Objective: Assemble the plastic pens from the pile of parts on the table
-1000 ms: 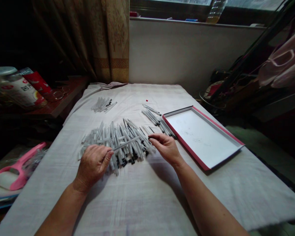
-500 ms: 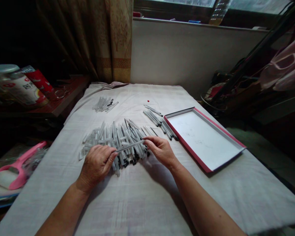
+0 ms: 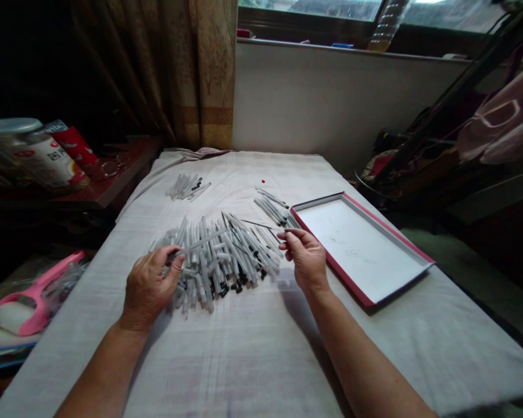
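Note:
Between the thumb and fingers of my left hand is a clear pen barrel, angled up to the right over the pile. My right hand pinches a thin dark pen refill that points left, apart from the barrel. Under and between both hands lies a large heap of clear pen parts, some with black ends. Near the right hand, a sorted row of pens with dark tips lies beside the box lid, partly hidden by that hand.
A shallow red-edged box lid lies on the right of the cloth-covered table. A smaller group of pens and a tiny red piece are farther back. Jars stand on a side cabinet at left.
My hands have moved apart. The pen they held together is now separated: the barrel went left with my left hand, the refill right with my right hand.

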Available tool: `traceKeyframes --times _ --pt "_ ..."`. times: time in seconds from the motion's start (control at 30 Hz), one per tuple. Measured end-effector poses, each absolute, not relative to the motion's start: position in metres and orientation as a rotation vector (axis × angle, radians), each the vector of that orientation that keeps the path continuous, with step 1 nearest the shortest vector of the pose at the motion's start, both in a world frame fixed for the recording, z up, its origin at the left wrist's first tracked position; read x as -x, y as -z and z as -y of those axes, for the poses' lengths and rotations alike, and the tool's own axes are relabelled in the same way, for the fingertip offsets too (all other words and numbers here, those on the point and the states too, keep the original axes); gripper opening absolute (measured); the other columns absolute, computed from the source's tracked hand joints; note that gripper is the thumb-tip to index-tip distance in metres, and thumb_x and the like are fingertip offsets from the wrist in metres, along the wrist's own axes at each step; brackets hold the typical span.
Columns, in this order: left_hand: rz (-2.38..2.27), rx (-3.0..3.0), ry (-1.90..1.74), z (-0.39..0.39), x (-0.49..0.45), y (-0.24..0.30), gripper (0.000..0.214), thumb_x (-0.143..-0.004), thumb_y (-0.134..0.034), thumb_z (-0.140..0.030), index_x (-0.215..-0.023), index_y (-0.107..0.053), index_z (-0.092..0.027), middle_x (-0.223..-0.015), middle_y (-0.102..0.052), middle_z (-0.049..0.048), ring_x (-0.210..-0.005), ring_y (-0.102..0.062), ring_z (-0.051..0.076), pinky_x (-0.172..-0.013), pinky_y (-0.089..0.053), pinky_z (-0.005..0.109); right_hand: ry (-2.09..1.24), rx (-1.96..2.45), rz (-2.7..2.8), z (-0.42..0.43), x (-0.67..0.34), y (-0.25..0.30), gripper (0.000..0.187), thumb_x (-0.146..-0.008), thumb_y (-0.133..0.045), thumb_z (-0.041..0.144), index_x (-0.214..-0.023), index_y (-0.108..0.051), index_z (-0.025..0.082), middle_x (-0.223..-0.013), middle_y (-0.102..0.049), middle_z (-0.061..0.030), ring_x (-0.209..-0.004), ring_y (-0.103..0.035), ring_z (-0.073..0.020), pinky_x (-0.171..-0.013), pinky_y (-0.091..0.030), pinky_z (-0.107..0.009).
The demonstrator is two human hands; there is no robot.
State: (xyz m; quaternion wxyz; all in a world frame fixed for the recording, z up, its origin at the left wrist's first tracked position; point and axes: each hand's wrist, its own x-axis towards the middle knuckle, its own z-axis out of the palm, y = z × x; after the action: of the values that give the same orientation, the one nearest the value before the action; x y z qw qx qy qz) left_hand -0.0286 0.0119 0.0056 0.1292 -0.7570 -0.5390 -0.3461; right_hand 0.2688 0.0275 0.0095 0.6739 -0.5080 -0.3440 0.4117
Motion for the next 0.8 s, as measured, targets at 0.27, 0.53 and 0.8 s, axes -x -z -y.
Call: traceKeyframes --times 0.27,0.53,0.8 --pt "1.397 2.395 1.068 -0.003 0.005 0.0 0.025 -0.1 -0.044 -0.042 -0.105 -0.059 -0.022 -0.086 -0.073 0.0029 -0.075 -0.067 0.019 -0.072 -0.049 0.031 -0.81 1.32 1.386 -0.008 -0.245 0.0 0.03 -0.076 -0.07 0.038 -0.099 -0.073 0.019 -0.063 -0.07 -0.0005 -0.055 -0.062 -0.0142 -0.057 -0.048 -0.026" --pt "1.262 2.573 0.99 0.004 -0.011 0.0 0.024 -0.1 -0.044 -0.038 -0.1 -0.062 -0.021 -0.08 -0.071 0.0028 -0.071 -0.064 0.018 -0.071 -0.048 0.031 -1.353 1.128 1.174 -0.002 -0.235 -0.021 0.037 -0.073 -0.073 0.055 -0.077 -0.066 0.018 -0.053 -0.063 0.0023 -0.04 -0.047 -0.0079 -0.04 -0.036 -0.021" --pt "1.561 3.052 0.925 0.004 0.007 -0.022 0.052 -0.1 -0.032 -0.051 -0.065 -0.054 -0.021 -0.055 -0.056 -0.002 -0.05 -0.052 0.012 -0.049 -0.038 0.024 -1.324 1.058 1.144 -0.005 -0.251 -0.019 0.037 -0.07 -0.076 0.055 -0.077 -0.068 0.019 -0.055 -0.068 0.0002 -0.043 -0.054 -0.0101 -0.042 -0.041 -0.022"
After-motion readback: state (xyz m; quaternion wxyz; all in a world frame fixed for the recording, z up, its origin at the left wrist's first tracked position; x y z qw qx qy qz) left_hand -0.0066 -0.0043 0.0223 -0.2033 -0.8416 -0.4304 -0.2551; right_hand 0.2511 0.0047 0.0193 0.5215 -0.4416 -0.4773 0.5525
